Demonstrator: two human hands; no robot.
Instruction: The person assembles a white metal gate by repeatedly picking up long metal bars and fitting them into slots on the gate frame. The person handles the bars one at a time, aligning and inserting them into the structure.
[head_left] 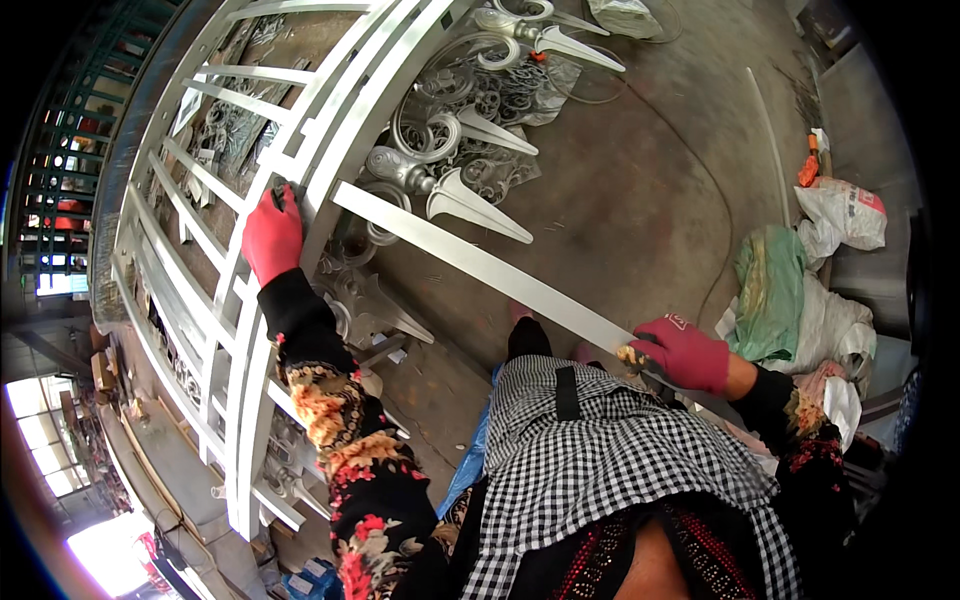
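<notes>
I read this as the middle of working down a bar of the gate: one hand steadies the frame, the other works the surface. My left hand (272,232), in a red glove, is wrapped shut around the curved rail of the white metal gate (250,400), which stands on edge beside me. My right hand (688,352), also red-gloved, is closed on a small rag or pad (632,357), pressed against the near end of a long flat white bar (480,265). That bar runs up and away from the right grip to the gate's curved rail, just to the right of my left grip. Past it, beyond both hands, silver spear-tip ornaments (470,200) and scrollwork lie on the concrete floor (640,200).

Next, I judge, the pad should slide along the bar away from the right grip toward the rail, with steady pressure, while the left grip holds the gate from rocking. Whether the pad is abrasive or cloth, I cannot tell.
</notes>
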